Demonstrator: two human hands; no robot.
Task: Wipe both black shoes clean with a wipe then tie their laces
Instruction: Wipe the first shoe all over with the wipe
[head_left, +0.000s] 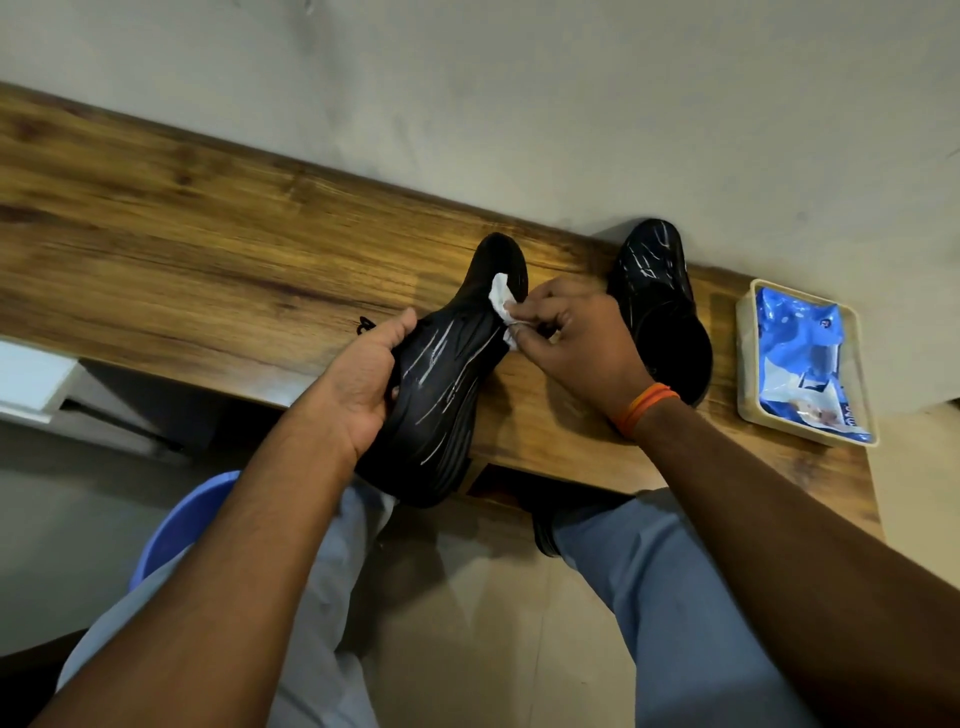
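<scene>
Open bench top (171, 218) is seen to the left of the held shoe (441, 374), w/ a wall (519, 104) closing off the far edge. Right-side passage is narrowed by the second shoe (660, 306) standing against the wall and, near the bench end, a tray (748, 364) w/ a blue wipes pack (800, 364); bare wood is left betw. them

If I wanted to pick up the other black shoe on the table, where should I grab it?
Probably at its open collar. The second shoe stands upright on the wooden table, opening facing up and toward the person. Come from above on the near side, fingers inside the opening and thumb outside. The toe end points at the wall and looks smooth and rounded.
</scene>
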